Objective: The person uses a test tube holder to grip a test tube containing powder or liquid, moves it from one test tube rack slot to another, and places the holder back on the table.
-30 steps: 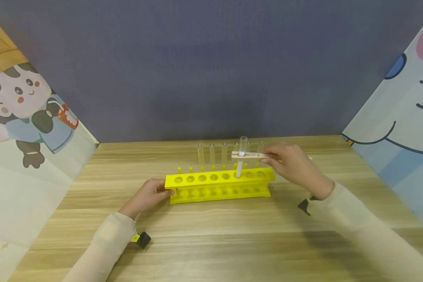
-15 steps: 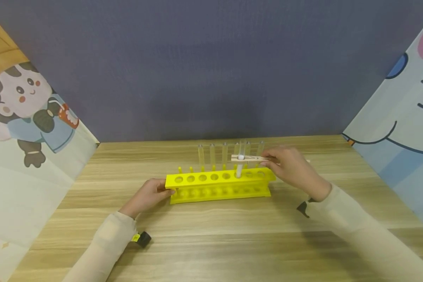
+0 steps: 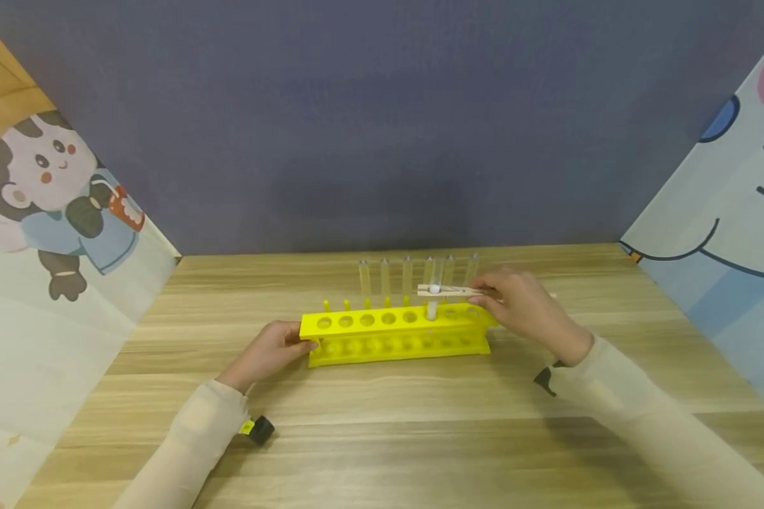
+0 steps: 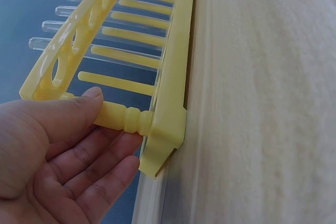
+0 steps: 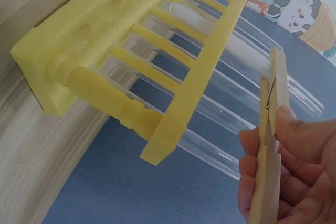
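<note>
A yellow test tube rack stands on the table with a row of round holes along its top. My left hand holds its left end, thumb and fingers on the turned end post. My right hand grips a wooden test tube clamp, level above the rack's right half. Held in the clamp's jaws is a clear test tube with white content. This tube passes down through a hole right of the middle, and its rounded bottom shows between the rack's top and base in the right wrist view.
Several clear test tubes stand upside down on the pegs along the rack's back. The wooden table extends in front, with a dark blue panel behind it. Cartoon-printed panels flank both sides.
My right hand has lowered the clamp and the white-filled test tube, so the tube sits deeper in the rack's hole. My left hand has stayed at the rack's end.
</note>
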The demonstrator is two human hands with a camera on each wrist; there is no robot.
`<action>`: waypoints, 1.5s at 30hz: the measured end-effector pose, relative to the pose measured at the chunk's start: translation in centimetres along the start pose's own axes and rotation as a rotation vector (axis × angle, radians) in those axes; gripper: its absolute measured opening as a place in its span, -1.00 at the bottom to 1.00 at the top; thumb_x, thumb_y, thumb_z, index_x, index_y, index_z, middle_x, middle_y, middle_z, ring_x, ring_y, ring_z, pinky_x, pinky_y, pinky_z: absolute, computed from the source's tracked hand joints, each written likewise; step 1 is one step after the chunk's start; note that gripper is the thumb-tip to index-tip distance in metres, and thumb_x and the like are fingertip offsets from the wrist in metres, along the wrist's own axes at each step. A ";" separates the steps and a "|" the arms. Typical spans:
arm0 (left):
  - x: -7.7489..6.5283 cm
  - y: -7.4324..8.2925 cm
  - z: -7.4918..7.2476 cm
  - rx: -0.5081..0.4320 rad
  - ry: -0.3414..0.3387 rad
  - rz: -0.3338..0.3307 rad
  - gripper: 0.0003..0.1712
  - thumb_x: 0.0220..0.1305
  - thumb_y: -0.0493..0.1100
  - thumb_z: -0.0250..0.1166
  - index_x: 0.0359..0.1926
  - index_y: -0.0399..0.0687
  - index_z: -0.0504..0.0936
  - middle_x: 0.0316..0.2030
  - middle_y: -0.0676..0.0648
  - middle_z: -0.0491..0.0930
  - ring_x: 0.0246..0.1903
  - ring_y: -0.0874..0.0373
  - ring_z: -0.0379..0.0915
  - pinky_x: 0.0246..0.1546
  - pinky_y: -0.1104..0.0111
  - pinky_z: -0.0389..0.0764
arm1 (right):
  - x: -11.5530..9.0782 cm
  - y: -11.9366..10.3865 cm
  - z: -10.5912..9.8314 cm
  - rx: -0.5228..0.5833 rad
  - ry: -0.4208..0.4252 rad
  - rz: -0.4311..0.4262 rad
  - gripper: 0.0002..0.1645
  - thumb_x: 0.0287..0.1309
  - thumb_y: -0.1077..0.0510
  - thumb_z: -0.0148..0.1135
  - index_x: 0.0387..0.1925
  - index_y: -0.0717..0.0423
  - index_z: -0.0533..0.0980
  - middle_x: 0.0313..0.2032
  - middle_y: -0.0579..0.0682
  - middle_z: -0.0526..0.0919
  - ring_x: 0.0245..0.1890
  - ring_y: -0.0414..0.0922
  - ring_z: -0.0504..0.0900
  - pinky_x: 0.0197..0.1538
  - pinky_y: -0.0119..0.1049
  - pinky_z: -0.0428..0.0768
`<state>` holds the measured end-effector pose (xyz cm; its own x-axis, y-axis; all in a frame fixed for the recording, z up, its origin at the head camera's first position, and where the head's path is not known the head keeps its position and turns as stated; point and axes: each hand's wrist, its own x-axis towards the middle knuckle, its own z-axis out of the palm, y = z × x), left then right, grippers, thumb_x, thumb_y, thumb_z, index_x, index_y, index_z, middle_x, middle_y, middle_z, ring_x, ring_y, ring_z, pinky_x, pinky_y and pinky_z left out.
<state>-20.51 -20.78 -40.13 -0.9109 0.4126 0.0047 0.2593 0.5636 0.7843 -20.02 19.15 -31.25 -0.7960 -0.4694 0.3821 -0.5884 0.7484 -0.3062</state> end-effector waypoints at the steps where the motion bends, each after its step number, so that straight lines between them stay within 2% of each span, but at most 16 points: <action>1: 0.0 0.0 0.0 -0.001 0.000 -0.001 -0.72 0.25 -0.24 0.26 -0.01 -0.16 0.62 -0.03 -0.13 0.63 -0.02 0.01 0.53 0.05 0.13 0.54 | 0.0 0.1 0.1 0.001 -0.003 0.002 -0.81 0.05 0.24 0.35 -0.27 0.28 0.61 -0.34 0.10 0.68 -0.41 -0.07 0.62 -0.34 -0.20 0.64; 9: 0.1 -0.1 0.0 0.023 0.005 0.006 -0.72 0.25 -0.23 0.26 -0.02 -0.19 0.62 -0.06 -0.15 0.64 -0.05 0.02 0.55 0.01 0.16 0.57 | -0.1 0.2 0.7 0.005 -0.014 -0.007 -0.82 0.05 0.26 0.35 -0.29 0.30 0.60 -0.37 0.11 0.67 -0.42 -0.06 0.61 -0.35 -0.20 0.64; 16: 0.2 0.0 0.2 0.003 0.001 -0.016 -0.71 0.25 -0.25 0.26 -0.01 -0.16 0.62 -0.04 -0.12 0.63 -0.04 0.04 0.54 0.04 0.16 0.55 | -0.3 0.2 1.0 0.002 -0.039 0.012 -0.81 0.07 0.25 0.34 -0.27 0.29 0.60 -0.36 0.10 0.67 -0.42 -0.08 0.60 -0.35 -0.20 0.63; 28: 0.2 0.0 0.1 0.006 0.010 -0.014 -0.73 0.23 -0.26 0.27 -0.03 -0.15 0.63 -0.05 -0.12 0.64 -0.03 0.03 0.53 0.06 0.12 0.53 | -0.5 0.4 1.8 0.010 -0.036 -0.003 -0.86 0.04 0.27 0.35 -0.33 0.25 0.60 -0.39 0.05 0.66 -0.45 -0.15 0.58 -0.39 -0.28 0.61; 38: 0.2 0.0 0.0 0.025 0.005 0.003 -0.73 0.25 -0.24 0.26 -0.02 -0.17 0.62 -0.05 -0.14 0.63 -0.05 0.03 0.54 0.03 0.14 0.55 | -0.6 0.5 2.3 0.004 -0.047 0.004 -0.82 0.02 0.25 0.37 -0.32 0.26 0.59 -0.37 0.06 0.66 -0.41 -0.09 0.58 -0.33 -0.21 0.61; 45: 0.0 0.0 0.0 0.008 0.002 -0.012 -0.71 0.25 -0.24 0.26 -0.01 -0.15 0.62 -0.04 -0.12 0.63 -0.05 0.06 0.54 0.03 0.15 0.56 | -0.6 0.8 2.6 0.006 -0.046 0.007 -0.82 0.02 0.24 0.37 -0.33 0.25 0.58 -0.38 0.05 0.66 -0.42 -0.11 0.57 -0.34 -0.22 0.60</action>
<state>-20.56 -20.77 -40.13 -0.9146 0.4043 -0.0040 0.2504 0.5741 0.7796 -20.35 18.81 -34.03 -0.8057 -0.4853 0.3398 -0.5835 0.7490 -0.3140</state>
